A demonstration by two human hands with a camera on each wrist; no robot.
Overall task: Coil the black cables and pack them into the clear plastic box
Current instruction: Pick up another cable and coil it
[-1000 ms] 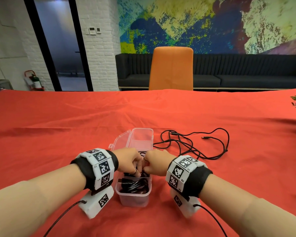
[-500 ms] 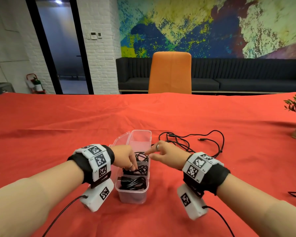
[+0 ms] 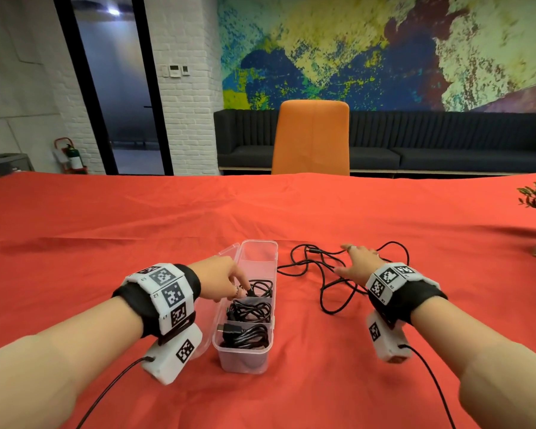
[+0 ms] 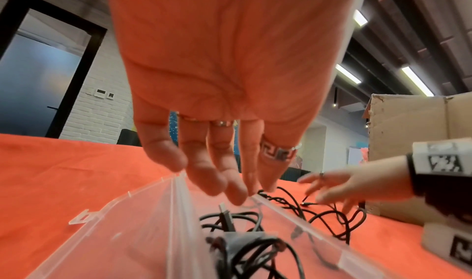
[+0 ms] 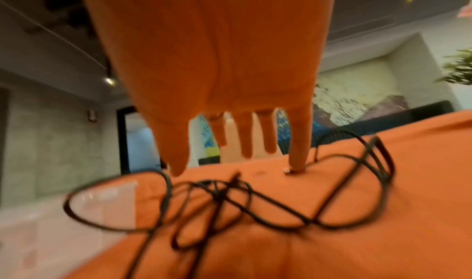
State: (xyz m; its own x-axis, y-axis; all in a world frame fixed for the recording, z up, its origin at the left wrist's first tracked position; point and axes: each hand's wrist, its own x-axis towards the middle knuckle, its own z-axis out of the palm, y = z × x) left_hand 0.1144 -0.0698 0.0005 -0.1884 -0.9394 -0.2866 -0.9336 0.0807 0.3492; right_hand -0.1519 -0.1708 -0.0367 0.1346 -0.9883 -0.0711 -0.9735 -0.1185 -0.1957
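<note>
Black and thin, the loose cable (image 3: 338, 274) lies tangled on the red cloth (image 3: 106, 227), right of the clear plastic box (image 3: 248, 362). It looks light and limp; an end plug seems the best hold. The right hand (image 3: 358, 263) hovers spread over it. The left hand (image 3: 220, 278), fingers relaxed, touches the third coil (image 3: 262, 287); three compartments are filled, the far one empty.

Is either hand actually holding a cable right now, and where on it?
Neither has a grip. The left hand has relaxed fingers over the coil in the box; the right hand is spread open over the loose cable.
</note>
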